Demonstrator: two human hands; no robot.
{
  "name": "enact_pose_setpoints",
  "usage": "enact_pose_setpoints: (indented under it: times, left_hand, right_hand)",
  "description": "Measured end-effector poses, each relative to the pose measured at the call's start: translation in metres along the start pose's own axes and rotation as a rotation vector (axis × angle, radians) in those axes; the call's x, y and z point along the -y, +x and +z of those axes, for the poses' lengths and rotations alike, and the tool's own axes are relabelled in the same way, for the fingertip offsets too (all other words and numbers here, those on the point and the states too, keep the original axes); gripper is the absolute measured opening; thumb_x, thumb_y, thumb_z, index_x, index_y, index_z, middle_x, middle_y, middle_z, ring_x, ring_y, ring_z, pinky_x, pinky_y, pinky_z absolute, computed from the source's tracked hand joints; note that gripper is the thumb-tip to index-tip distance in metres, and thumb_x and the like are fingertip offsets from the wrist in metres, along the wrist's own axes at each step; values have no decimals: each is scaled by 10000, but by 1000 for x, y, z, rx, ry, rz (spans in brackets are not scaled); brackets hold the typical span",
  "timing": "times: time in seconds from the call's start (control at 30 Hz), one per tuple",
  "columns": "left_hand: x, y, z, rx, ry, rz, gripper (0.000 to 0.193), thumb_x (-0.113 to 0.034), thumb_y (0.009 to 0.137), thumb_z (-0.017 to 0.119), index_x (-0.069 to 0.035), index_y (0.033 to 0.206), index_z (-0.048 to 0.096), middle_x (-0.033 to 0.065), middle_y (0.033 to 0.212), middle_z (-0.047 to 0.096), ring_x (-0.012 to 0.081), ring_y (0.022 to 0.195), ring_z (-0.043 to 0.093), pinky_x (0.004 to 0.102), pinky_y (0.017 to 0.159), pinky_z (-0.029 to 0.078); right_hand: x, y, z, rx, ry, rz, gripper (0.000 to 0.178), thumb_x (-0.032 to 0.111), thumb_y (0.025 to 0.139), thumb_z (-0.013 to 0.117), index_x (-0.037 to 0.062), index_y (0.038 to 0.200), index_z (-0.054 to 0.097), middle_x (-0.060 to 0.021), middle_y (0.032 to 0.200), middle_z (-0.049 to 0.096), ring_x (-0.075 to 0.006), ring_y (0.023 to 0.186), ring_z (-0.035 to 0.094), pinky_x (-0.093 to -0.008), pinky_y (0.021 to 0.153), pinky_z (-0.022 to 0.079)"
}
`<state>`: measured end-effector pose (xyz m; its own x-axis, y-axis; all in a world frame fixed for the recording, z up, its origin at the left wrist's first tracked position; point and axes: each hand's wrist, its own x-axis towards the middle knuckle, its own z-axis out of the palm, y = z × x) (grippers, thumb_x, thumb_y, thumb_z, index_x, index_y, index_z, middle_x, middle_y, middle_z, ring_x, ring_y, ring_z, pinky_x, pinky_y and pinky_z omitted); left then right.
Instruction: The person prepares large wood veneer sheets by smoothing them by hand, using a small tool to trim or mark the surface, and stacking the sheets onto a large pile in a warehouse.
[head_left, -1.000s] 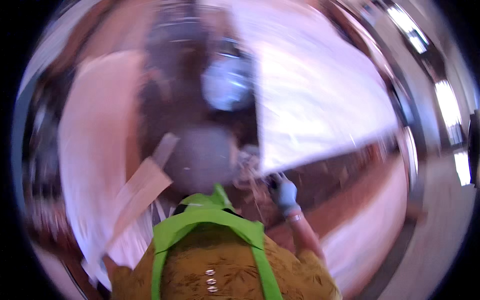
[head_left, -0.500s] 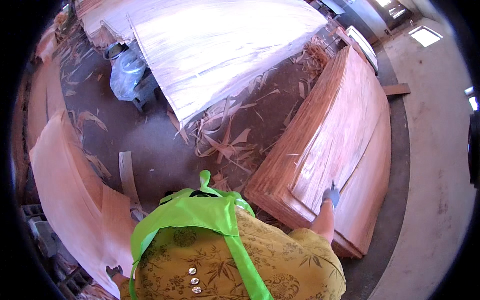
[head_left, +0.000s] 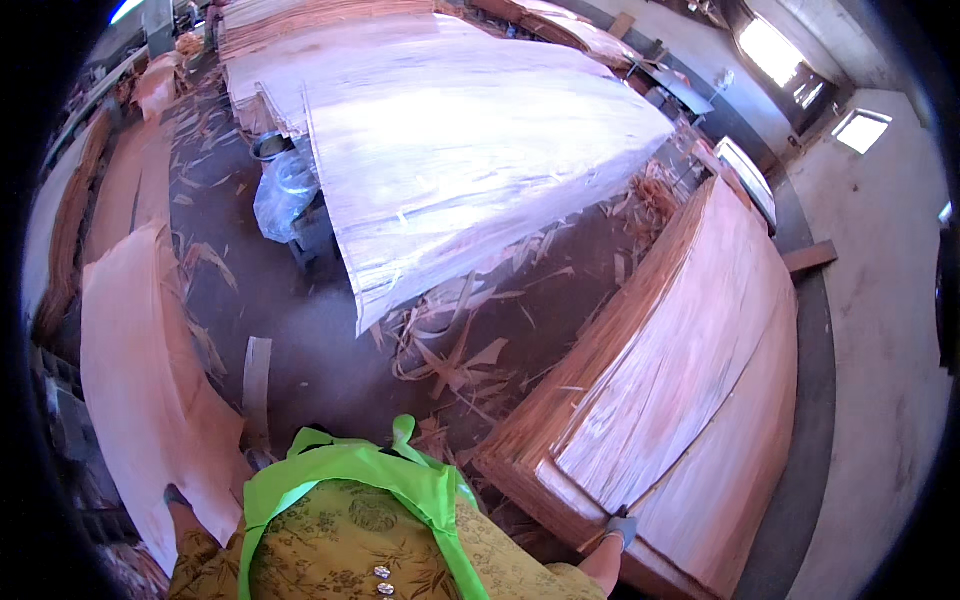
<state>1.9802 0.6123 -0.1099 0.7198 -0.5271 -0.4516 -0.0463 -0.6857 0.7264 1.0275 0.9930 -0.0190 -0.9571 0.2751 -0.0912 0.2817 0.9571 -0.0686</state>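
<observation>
At the left, my left hand [head_left: 176,497] is closed at the near edge of a thin, pinkish wood veneer sheet [head_left: 140,370]; its grey-gloved fingers are only partly visible. The sheet hangs in a curve with a fold along its right side. My right hand [head_left: 622,530], also in a grey glove, rests at the near end of a thick stack of veneer sheets [head_left: 690,350] on the right. Its fingers are curled, and what they hold is too small to make out. A long dark split [head_left: 715,430] in the top layer runs away from this hand.
A wide pale veneer sheet [head_left: 470,150] covers a raised pile ahead. Beneath its edge stand a bowl [head_left: 270,147] and a clear plastic bag [head_left: 287,195]. Torn veneer scraps [head_left: 455,365] litter the dark floor. A wooden plank [head_left: 810,256] sticks out beyond the right stack, near the wall.
My right hand has drawn back along the stack to its near end. My left hand has shifted left and away from me along the veneer sheet. The view has tilted up, showing more of the room.
</observation>
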Motion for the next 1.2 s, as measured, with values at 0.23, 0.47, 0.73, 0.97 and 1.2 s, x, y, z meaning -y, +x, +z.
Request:
enact_pose_setpoints:
  times: [0.23, 0.47, 0.73, 0.97, 1.2]
  left_hand:
    - [-80, 66, 74, 165, -137, 209, 326, -252, 852, 471, -51, 1084, 581, 62, 1009, 618, 229, 874, 548, 377, 802, 447]
    - [-102, 118, 137, 139, -364, 47, 429, -300, 843, 503, -128, 1236, 497, 64, 1272, 485, 240, 1162, 413, 512, 913, 336]
    - [-138, 121, 73, 99, -390, -114, 567, -402, 837, 458, -173, 1350, 384, 60, 1393, 367, 232, 1271, 308, 522, 1025, 178]
    - [-112, 102, 90, 163, -378, -227, 560, -368, 843, 475, -175, 1359, 375, 53, 1382, 387, 258, 1277, 311, 507, 1012, 206]
    - [-127, 128, 112, 206, -298, -106, 460, -326, 868, 478, -172, 1301, 450, 29, 1327, 447, 266, 1230, 372, 493, 960, 283]
  right_hand:
    - [14, 4, -14, -159, 215, 12, 405, 317, 791, 510, -59, 890, 627, -271, 907, 625, -421, 850, 609, -473, 735, 483]
    - [45, 3, 33, 165, 205, -125, 451, 326, 750, 628, -67, 971, 626, -231, 861, 647, -354, 813, 635, -397, 690, 504]
    - [103, -97, 13, -269, 179, 178, 261, 172, 780, 549, -34, 933, 594, -262, 884, 627, -411, 838, 612, -472, 709, 478]
    - [70, -86, 11, 32, 3, 96, 316, 266, 799, 575, 17, 995, 567, -235, 966, 625, -399, 888, 610, -464, 763, 490]
    - [99, -96, 0, -177, 253, 51, 296, 221, 775, 570, -62, 851, 614, -263, 818, 628, -391, 779, 618, -446, 687, 477]
